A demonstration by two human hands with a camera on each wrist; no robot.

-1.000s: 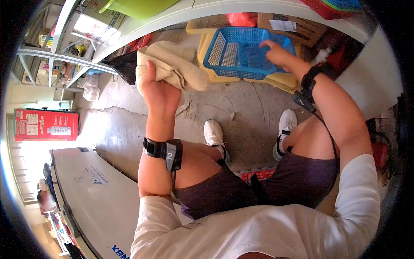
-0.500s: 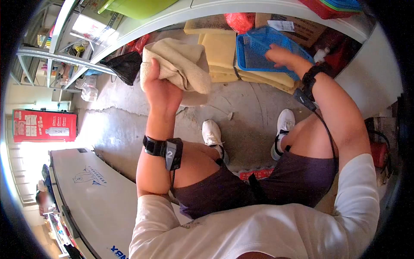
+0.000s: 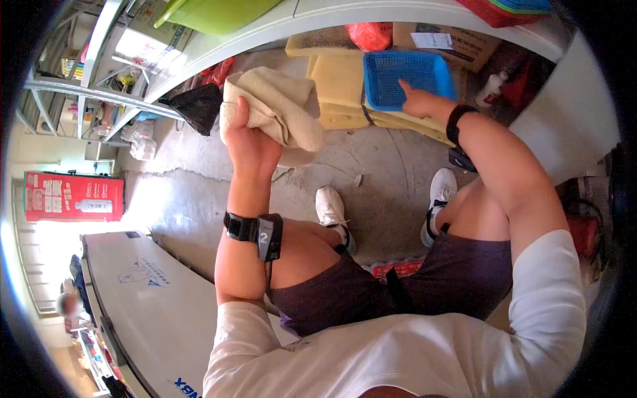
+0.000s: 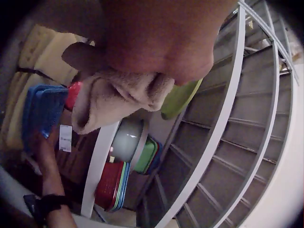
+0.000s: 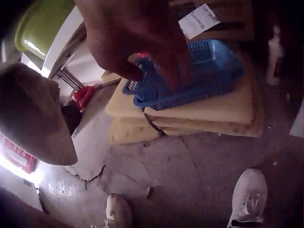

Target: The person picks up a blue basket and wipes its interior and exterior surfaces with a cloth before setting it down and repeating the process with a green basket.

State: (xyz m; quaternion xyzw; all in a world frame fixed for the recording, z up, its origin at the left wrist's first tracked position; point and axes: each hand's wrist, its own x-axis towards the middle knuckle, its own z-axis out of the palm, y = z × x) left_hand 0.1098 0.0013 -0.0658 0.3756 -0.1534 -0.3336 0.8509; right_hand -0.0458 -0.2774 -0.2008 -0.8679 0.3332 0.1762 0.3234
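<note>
Raised in front of the shelf, my left hand grips a folded beige towel, thumb on its near side. The towel's loose folds hang past the fingers in the left wrist view. A blue mesh basket rests on stacked yellow foam slabs under the shelf. Over its near right side is my right hand, index finger extended across the basket. In the right wrist view that hand's fingers reach down loosely at the basket's wall, hiding part of the rim.
A white shelf edge arches above the foam, with a green basin on it. Behind the basket are a red plastic bag and a labelled carton. A white bottle stands right of it; a black bag hangs left.
The blue basketware, spread wide and then tilted and blurred at the right, now sits compact and level on the foam. My right hand moved slightly left; the left still holds the towel, shifted slightly right.
</note>
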